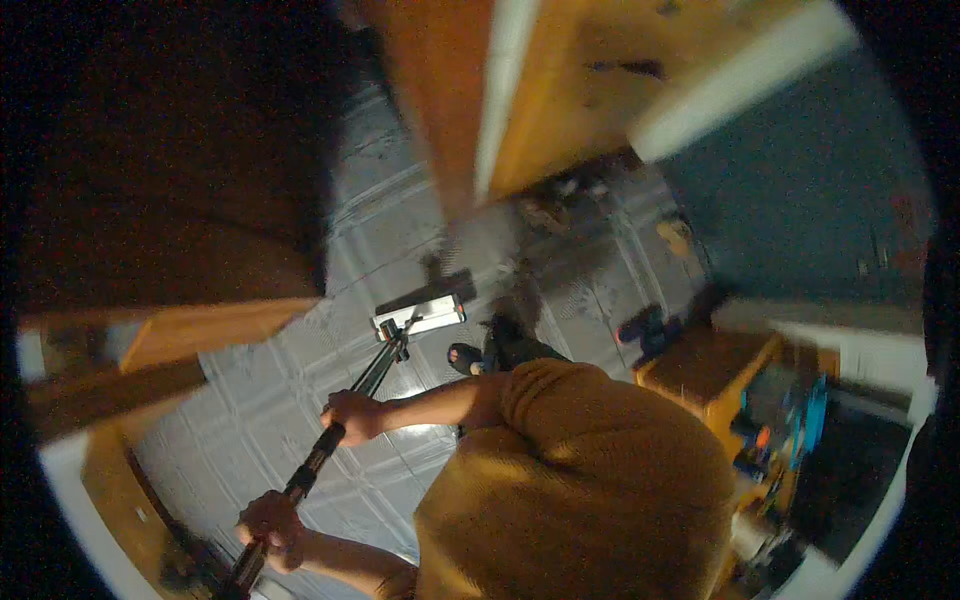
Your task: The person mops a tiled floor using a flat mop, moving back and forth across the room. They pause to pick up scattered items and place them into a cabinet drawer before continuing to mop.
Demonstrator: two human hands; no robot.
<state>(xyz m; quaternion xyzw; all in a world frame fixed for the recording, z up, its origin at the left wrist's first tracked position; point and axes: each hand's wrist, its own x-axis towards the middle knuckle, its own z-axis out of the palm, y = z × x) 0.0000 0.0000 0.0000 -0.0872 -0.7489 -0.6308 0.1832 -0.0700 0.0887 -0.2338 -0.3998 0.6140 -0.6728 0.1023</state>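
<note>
Both hands are wrapped round a long, slim, dark-and-silver pole (316,460): my right hand (355,416) grips it nearer the white, rectangular flat head (436,315), my left hand (272,530) farther from that head, towards the pole's other end. The flat head lies at floor level, on shiny grey flooring (385,490) marked with pale crossing lines. I judge the step in hand to be steering the flat head over this surface; the next move would call for two firm grips, the left guiding the upper end, and care around the dark, rounded shoe (462,357) just right of the head.

As for containers, well right of the flat head stands a brown wooden unit (705,372). Bright blue pieces (815,420) and a small orange item (763,437) sit by it, whether inside or on top I cannot tell; blur hides what they are.
</note>
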